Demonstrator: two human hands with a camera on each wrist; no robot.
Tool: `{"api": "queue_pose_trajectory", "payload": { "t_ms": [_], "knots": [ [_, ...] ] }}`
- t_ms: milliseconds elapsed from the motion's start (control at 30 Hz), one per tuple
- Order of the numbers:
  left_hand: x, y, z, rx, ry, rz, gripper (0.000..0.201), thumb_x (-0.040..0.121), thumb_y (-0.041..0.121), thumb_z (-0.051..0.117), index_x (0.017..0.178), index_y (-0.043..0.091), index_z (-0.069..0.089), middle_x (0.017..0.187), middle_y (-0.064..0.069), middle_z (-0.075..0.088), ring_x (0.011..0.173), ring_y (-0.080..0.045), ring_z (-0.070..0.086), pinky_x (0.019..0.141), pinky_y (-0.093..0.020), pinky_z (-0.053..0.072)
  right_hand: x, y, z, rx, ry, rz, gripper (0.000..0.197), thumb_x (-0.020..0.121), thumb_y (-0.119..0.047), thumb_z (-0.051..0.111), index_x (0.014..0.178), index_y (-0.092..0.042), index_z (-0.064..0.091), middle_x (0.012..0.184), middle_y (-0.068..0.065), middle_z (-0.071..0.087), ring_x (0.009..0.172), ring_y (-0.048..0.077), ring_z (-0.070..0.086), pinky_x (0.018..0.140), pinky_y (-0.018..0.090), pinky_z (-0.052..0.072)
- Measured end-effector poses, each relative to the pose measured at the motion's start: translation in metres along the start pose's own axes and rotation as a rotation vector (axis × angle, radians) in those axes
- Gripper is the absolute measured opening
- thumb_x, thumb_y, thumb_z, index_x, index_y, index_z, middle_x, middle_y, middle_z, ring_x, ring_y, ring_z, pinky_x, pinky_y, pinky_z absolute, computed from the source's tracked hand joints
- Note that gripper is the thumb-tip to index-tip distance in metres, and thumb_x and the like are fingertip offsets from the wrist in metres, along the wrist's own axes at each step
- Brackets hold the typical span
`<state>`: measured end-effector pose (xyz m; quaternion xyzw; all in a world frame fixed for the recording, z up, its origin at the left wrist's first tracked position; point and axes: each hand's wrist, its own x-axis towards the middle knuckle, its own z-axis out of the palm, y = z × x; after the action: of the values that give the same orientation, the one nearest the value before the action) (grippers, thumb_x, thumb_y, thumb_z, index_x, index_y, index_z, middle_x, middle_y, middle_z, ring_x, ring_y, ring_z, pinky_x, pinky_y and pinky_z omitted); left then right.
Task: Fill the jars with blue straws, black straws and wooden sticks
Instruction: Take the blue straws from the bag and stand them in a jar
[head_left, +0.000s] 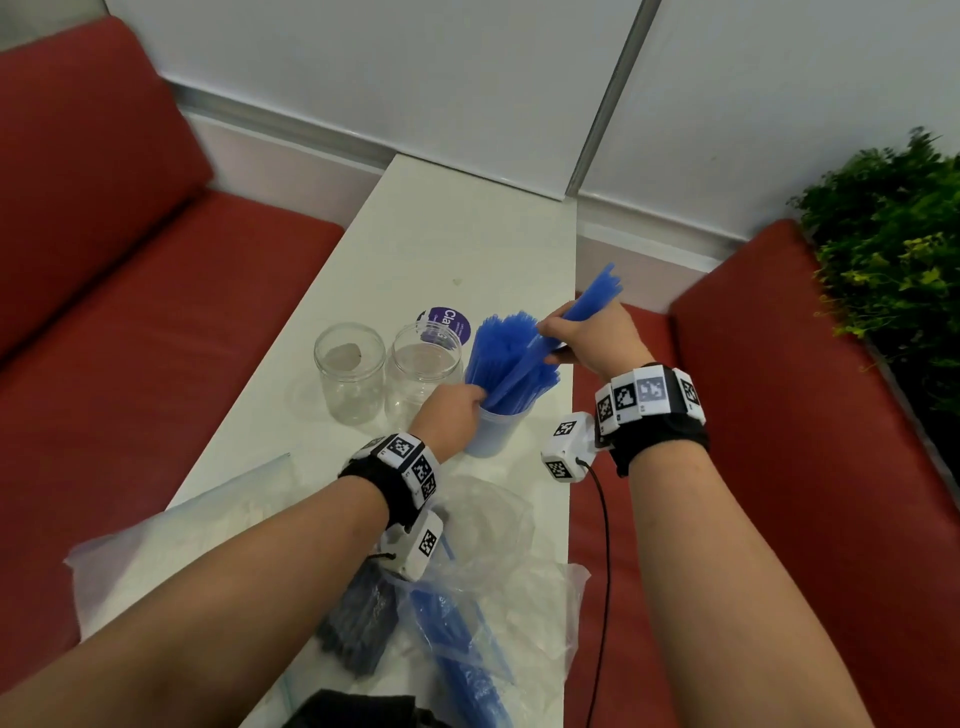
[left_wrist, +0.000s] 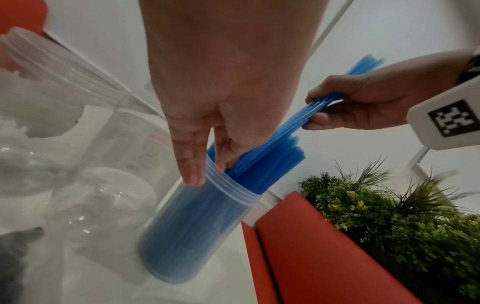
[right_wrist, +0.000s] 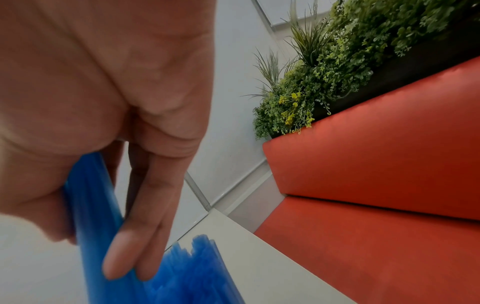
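Observation:
A clear jar (head_left: 493, 436) (left_wrist: 194, 226) packed with blue straws (head_left: 498, 338) (right_wrist: 192, 267) stands near the table's right edge. My left hand (head_left: 454, 410) (left_wrist: 210, 170) pinches its rim, one finger outside and the others curled inside the mouth. My right hand (head_left: 571, 338) (left_wrist: 319, 111) (right_wrist: 103, 246) grips a slanted bundle of blue straws (head_left: 592, 299) (left_wrist: 363, 67) (right_wrist: 91, 205), whose lower ends reach into the jar. Two empty clear jars (head_left: 349, 374) (head_left: 423, 371) stand to the left. Black straws (head_left: 358, 623) and more blue straws (head_left: 462, 639) lie in plastic bags near me.
A clear zip bag (head_left: 223, 514) with pale contents lies at the near left of the white table (head_left: 467, 234). A purple round sticker (head_left: 447, 322) sits behind the jars. Red benches (head_left: 156, 312) (head_left: 805, 415) flank the table; plants (head_left: 893, 234) stand at the right.

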<state>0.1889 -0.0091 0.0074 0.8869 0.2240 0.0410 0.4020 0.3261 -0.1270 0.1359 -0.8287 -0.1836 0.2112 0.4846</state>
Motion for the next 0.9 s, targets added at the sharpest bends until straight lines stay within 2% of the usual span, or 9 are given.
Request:
{"api": "queue_pose_trajectory", "payload": {
  "t_ms": [133,300,400,500,600,667,733,800,900],
  "knots": [
    [-0.003,-0.004,0.004,-0.074,0.038,0.000,0.027,0.098,0.006,0.041,0.103,0.006,0.068,0.098,-0.012,0.069,0.092,-0.030,0.063,0.088,-0.042,0.052,0.010,0.002,0.001,0.031,0.032,0.026,0.014,0.083,-0.001,0.071,0.095,0.007,0.070,0.094,0.018,0.074,0.078,0.026,0.076,0.063,0.028,0.061],
    [0.002,-0.004,0.001,-0.067,0.042,0.005,0.028,0.096,0.004,0.045,0.107,0.004,0.070,0.104,-0.013,0.071,0.098,-0.029,0.064,0.088,-0.036,0.050,0.000,0.018,0.035,-0.215,0.058,0.022,0.010,0.082,-0.010,0.070,0.085,-0.004,0.063,0.082,0.010,0.070,0.066,0.020,0.068,0.060,0.029,0.056],
    [0.002,-0.003,-0.001,-0.069,0.029,0.012,0.027,0.093,0.000,0.047,0.106,0.000,0.070,0.104,-0.016,0.071,0.099,-0.031,0.065,0.089,-0.038,0.050,-0.007,0.025,0.048,-0.275,0.009,-0.034,0.013,0.081,-0.014,0.074,0.083,-0.003,0.066,0.089,0.014,0.070,0.081,0.025,0.065,0.071,0.035,0.054],
    [0.001,-0.003,-0.002,-0.079,0.022,0.004,0.027,0.091,-0.001,0.047,0.109,-0.002,0.068,0.106,-0.018,0.071,0.101,-0.032,0.065,0.091,-0.042,0.051,-0.009,0.017,0.050,-0.237,0.065,-0.118,0.032,0.080,-0.030,0.079,0.103,-0.015,0.062,0.112,0.009,0.061,0.101,0.025,0.060,0.088,0.043,0.052],
    [0.000,-0.003,-0.001,-0.073,0.011,0.005,0.027,0.090,-0.002,0.048,0.108,0.000,0.068,0.106,-0.015,0.071,0.101,-0.031,0.065,0.090,-0.039,0.052,-0.012,0.004,0.051,-0.234,0.235,-0.406,0.041,0.084,-0.034,0.071,0.121,-0.026,0.055,0.128,-0.002,0.054,0.118,0.017,0.051,0.102,0.038,0.042],
    [-0.001,-0.004,-0.001,-0.092,0.022,0.011,0.027,0.090,-0.002,0.049,0.109,0.001,0.069,0.107,-0.014,0.072,0.100,-0.029,0.065,0.089,-0.034,0.051,-0.010,0.003,0.059,-0.380,0.284,-0.549,0.048,0.093,-0.032,0.061,0.138,-0.021,0.051,0.146,0.002,0.050,0.138,0.021,0.042,0.115,0.041,0.033],
    [0.000,-0.005,-0.001,-0.083,0.025,0.024,0.028,0.089,-0.003,0.048,0.107,0.001,0.069,0.106,-0.014,0.072,0.099,-0.029,0.065,0.086,-0.034,0.051,-0.011,0.015,0.073,-0.620,0.246,-0.495,0.056,0.104,-0.035,0.047,0.154,-0.014,0.035,0.163,0.009,0.031,0.154,0.028,0.018,0.126,0.046,0.015],
    [0.000,-0.006,-0.001,-0.054,0.013,0.043,0.029,0.088,-0.003,0.047,0.106,0.003,0.070,0.104,-0.012,0.072,0.096,-0.028,0.065,0.084,-0.035,0.051,-0.015,0.036,0.083,-0.828,0.130,-0.313,0.064,0.108,-0.045,0.033,0.161,-0.011,0.017,0.170,0.009,0.012,0.157,0.029,0.000,0.126,0.049,0.002],
    [-0.002,-0.007,-0.004,-0.076,0.032,0.097,0.036,0.089,-0.002,0.047,0.112,0.012,0.070,0.104,-0.001,0.070,0.088,-0.014,0.060,0.073,-0.018,0.044,-0.020,0.057,0.088,-0.914,0.021,-0.229,0.070,0.108,-0.052,0.027,0.163,-0.014,0.010,0.171,0.008,0.002,0.156,0.031,-0.010,0.125,0.052,-0.007]
  ]
}}
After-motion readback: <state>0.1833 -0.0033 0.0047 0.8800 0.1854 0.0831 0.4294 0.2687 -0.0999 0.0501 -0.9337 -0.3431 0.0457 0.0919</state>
